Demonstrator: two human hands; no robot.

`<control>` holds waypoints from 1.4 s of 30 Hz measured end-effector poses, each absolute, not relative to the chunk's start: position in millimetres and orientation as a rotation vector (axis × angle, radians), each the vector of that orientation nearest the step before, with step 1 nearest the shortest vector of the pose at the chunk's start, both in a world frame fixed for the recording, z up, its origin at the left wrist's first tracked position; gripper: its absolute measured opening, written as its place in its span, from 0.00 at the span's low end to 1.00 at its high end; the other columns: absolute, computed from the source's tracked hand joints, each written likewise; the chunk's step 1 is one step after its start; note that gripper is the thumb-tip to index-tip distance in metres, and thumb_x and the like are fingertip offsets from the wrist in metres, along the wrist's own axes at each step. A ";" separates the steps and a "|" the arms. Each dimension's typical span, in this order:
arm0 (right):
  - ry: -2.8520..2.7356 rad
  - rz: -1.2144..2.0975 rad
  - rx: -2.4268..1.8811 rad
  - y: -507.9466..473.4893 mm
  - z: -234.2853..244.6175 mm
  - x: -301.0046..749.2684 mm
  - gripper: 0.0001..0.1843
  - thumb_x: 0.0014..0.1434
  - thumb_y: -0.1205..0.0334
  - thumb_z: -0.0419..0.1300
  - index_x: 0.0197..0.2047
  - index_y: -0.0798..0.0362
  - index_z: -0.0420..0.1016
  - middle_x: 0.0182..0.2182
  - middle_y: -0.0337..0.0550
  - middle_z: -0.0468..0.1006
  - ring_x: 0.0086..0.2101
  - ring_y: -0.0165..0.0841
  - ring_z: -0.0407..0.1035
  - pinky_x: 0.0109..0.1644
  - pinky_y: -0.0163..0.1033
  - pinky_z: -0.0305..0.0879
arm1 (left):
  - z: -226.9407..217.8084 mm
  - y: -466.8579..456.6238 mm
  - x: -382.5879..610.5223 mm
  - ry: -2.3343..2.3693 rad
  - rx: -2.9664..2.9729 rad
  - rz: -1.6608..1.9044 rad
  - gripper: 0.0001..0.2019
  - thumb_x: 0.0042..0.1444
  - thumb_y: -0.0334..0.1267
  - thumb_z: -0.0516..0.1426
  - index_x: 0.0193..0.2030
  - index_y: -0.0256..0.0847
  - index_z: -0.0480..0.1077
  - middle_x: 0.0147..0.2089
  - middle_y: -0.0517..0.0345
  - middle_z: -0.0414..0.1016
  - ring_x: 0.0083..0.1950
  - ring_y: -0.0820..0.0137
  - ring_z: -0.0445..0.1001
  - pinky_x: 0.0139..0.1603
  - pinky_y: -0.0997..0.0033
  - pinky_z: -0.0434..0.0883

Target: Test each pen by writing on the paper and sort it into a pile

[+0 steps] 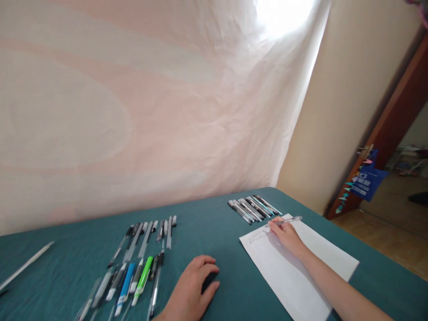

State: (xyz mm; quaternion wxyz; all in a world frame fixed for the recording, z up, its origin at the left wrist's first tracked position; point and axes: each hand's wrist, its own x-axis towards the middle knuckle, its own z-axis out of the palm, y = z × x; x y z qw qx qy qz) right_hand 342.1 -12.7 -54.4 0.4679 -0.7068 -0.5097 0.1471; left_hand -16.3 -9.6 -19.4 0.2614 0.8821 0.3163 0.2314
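My right hand (286, 235) is closed around a clear pen (287, 220), its tip resting near the top of a white sheet of paper (301, 272) where faint marks show. My left hand (192, 290) rests on the teal tablecloth (214, 232) with fingers loosely curled, holding nothing. Just left of that hand lies a spread of several pens and markers (137, 263), among them a green one (143, 278) and a blue one (125, 287). A second row of several dark and grey pens (254, 208) lies beyond the paper.
A single white pen (25, 266) lies at the far left table edge. A pale wrinkled sheet (150, 102) hangs behind the table. To the right are a beige wall, a wooden door frame (384, 133) and a blue tag (366, 180).
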 end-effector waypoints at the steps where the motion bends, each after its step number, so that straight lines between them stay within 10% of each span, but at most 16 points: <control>1: -1.256 0.361 -1.728 -14.0 -52.2 340.3 0.18 0.53 0.46 0.50 0.30 0.52 0.69 0.18 0.37 0.70 0.20 0.30 0.63 0.25 0.34 0.57 | -18.8 -9.9 -16.4 0.857 2.390 0.621 0.10 0.54 0.35 0.53 0.44 0.45 0.70 0.52 0.54 0.67 0.52 0.65 0.67 0.56 0.64 0.62; 11: -1.968 0.068 -1.670 -36.0 -31.2 272.8 0.15 0.59 0.52 0.49 0.38 0.47 0.75 0.31 0.43 0.78 0.32 0.39 0.70 0.37 0.39 0.58 | -8.3 -23.8 -13.5 0.429 2.648 0.505 0.17 0.60 0.41 0.49 0.56 0.48 0.58 0.48 0.54 0.72 0.46 0.66 0.71 0.48 0.68 0.65; 21: -2.415 -0.711 -1.273 -22.4 -20.0 185.1 0.08 0.62 0.65 0.49 0.34 0.49 0.68 0.21 0.37 0.69 0.23 0.30 0.63 0.28 0.38 0.46 | -21.9 -26.3 -7.7 0.324 2.840 0.520 0.17 0.64 0.45 0.42 0.57 0.46 0.53 0.41 0.56 0.74 0.37 0.70 0.73 0.37 0.76 0.67; 42: -2.401 -0.385 -1.367 -21.1 -20.2 169.6 0.09 0.60 0.70 0.47 0.39 0.52 0.66 0.27 0.40 0.73 0.28 0.34 0.66 0.33 0.38 0.54 | -18.8 -25.9 -4.4 0.411 2.796 0.417 0.06 0.60 0.38 0.50 0.44 0.44 0.62 0.37 0.58 0.70 0.36 0.71 0.70 0.37 0.79 0.68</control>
